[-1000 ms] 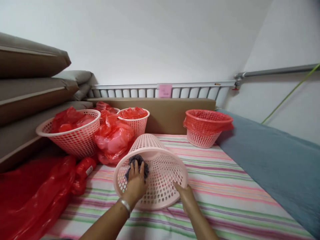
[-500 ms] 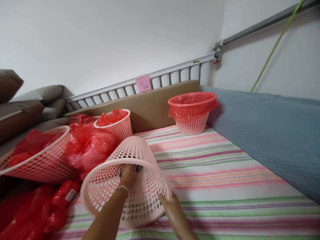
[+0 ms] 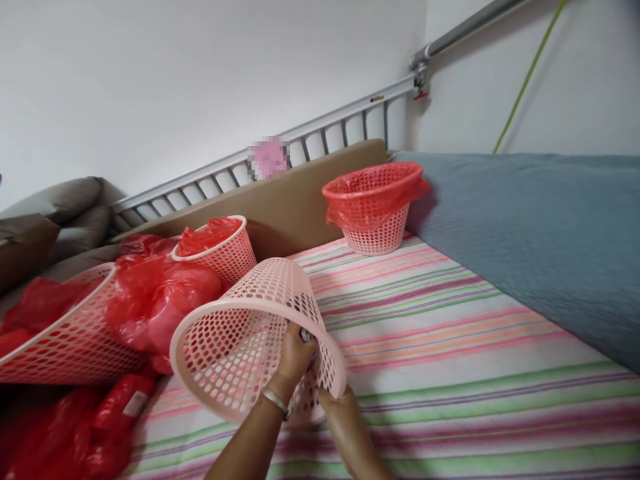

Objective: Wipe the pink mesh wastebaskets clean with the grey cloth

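A pale pink perforated plastic basket lies tipped on its side, its mouth towards me. My left hand reaches inside it, fingers curled round a small dark-and-white crumpled cloth against the right inner wall. Most of the cloth is hidden by the hand. At the right of the mouth, my right hand grips the rim, the thumb inside and the other fingers out of sight behind the wall.
A basket lined with a red bag stands upright at the back. Red plastic bags and two more pink baskets crowd the left. Striped fabric lies beneath, beside a blue padded surface.
My left hand has moved with the cloth from the basket's middle to its right inner wall. The basket has turned slightly, still gripped by my right hand. The view has shifted.
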The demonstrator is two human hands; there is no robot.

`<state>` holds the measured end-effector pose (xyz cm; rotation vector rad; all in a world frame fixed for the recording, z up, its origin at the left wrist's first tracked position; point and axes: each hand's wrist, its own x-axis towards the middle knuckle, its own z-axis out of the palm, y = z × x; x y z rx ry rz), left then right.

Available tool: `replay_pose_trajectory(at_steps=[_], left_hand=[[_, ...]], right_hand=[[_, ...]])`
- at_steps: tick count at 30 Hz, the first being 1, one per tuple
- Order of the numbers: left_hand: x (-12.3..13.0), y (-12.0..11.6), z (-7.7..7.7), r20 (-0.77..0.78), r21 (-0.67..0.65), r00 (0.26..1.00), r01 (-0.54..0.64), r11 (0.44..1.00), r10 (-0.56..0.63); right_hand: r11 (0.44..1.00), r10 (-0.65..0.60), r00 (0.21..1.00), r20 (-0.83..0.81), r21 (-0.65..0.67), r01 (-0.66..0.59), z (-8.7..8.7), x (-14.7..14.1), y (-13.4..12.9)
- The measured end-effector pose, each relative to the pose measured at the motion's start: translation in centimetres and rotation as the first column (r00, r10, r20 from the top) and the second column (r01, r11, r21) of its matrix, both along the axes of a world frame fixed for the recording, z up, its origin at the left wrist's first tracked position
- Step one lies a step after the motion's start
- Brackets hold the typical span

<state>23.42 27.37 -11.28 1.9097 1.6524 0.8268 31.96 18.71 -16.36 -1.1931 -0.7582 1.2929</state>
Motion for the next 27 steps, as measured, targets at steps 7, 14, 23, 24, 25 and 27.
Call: replay_pose_trajectory(at_steps=[7, 14, 23, 24, 25, 27], left_hand=[[-5.8, -2.0, 1.6, -0.644, 0.018, 0.762, 0.097, 0.995, -0.062], [-8.2, -0.9, 1.4, -0.692, 0.067, 0.714, -0.083, 0.994, 0.106], [-7.3, -1.7, 2.8, -0.521, 0.059, 0.846, -0.093, 0.994, 0.11], [-6.7, -1.9, 3.0, -0.505, 0.062, 0.858, -0.074, 0.995, 0.095], [-5.9, -2.1, 3.0, -0.493, 0.064, 0.867, -0.048, 0.997, 0.074], [-4.0, -2.7, 2.8, -0.483, 0.067, 0.876, 0.023, 0.998, 0.012]], right_hand=[[0.994, 0.042, 0.995, 0.092, 0.098, -0.051, 3.2, 2.6, 0.2], [0.988, -0.058, 0.989, 0.137, 0.15, 0.037, 4.3, 2.5, -1.0], [0.988, 0.028, 1.0, 0.007, 0.15, -0.029, -0.2, -4.9, -2.1], [0.986, 0.027, 1.0, 0.014, 0.161, -0.029, 0.4, -4.8, -2.2], [0.983, 0.025, 1.0, 0.019, 0.182, -0.028, 1.1, -4.4, -2.4], [0.971, 0.023, 0.999, 0.041, 0.236, -0.032, 2.6, -3.1, -2.5]])
